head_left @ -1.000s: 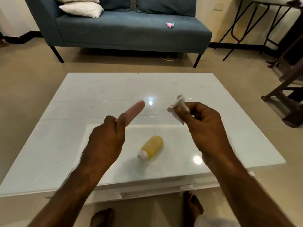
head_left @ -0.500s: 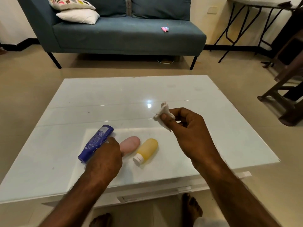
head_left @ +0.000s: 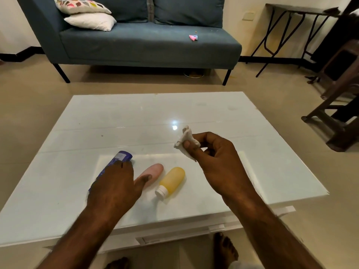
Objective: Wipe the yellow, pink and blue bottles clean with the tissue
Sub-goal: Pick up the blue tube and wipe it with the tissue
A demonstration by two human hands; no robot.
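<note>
Three bottles lie side by side on a white mat (head_left: 213,191) at the lower centre of the frame, on the glossy white coffee table (head_left: 136,121). The blue bottle (head_left: 118,159) is leftmost, the pink bottle (head_left: 154,169) in the middle and the yellow bottle (head_left: 172,180) on the right with its white cap (head_left: 160,192) pointing toward the camera.

The left hand (head_left: 116,185) reaches down over the lower half of the blue bottle, covering it. Whether the fingers have closed around it cannot be told from this angle; the thumb stretches out toward the pink bottle and seems to touch its near end.

The right hand (head_left: 215,158) hovers above the mat, right of centre, pinching a crumpled white tissue (head_left: 185,140) between thumb and forefinger — clear of every bottle.

All three look like small, light plastic containers. The pink and yellow ones have rounded, soft-looking bodies that would probably give under a squeeze, so a gentle wrap around the middle suits them. The blue one is longer and seems stiffer; holding it near the lower end would leave the labelled upper part free for wiping. Smooth sides may slip or roll on the mat, so a full-hand hold seems safer than fingertips. The tissue is flimsy — likely to tear if dragged hard.
</note>
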